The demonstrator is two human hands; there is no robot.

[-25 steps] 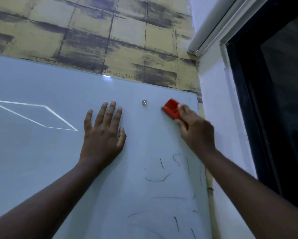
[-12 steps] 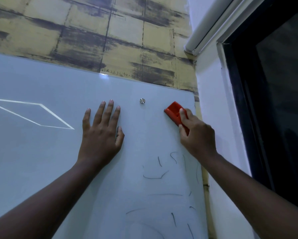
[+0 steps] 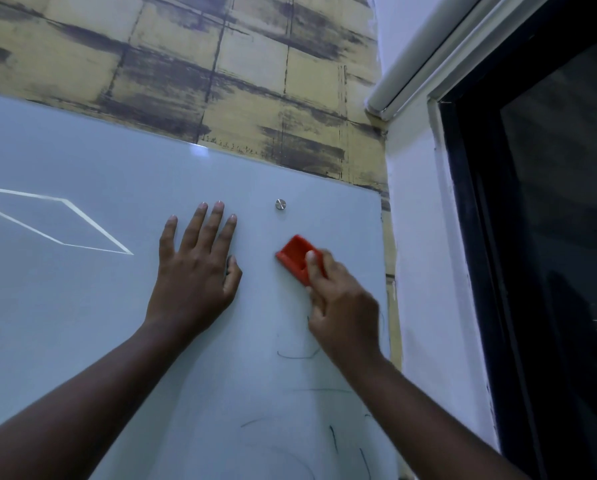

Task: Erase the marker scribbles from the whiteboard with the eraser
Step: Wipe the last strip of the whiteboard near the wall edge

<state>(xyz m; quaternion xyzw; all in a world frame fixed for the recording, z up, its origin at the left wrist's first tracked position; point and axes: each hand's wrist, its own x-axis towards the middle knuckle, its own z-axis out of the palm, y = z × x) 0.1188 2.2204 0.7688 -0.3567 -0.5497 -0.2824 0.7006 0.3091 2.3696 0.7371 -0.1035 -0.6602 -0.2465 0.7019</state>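
The pale glass whiteboard [image 3: 82, 306] fills the left and centre of the head view. My right hand [image 3: 342, 306] grips a red eraser [image 3: 295, 256] and holds it against the board near the upper right corner. Dark marker scribbles [image 3: 297, 356] lie below that hand, with more strokes [image 3: 333, 438] toward the bottom; my wrist hides some of them. My left hand [image 3: 196, 268] rests flat on the board, fingers straight and spread, just left of the eraser.
A metal mounting stud [image 3: 280, 204] sits above the eraser. White reflected lines [image 3: 93, 233] cross the board at left. Yellow block-patterned wall [image 3: 221, 81] rises above the board. A white wall [image 3: 428, 271] and a dark window frame [image 3: 480, 271] stand at right.
My right hand has slid the eraser down and to the left, away from the board's right edge, and now covers some of the upper scribbles. The left hand has stayed flat in place.
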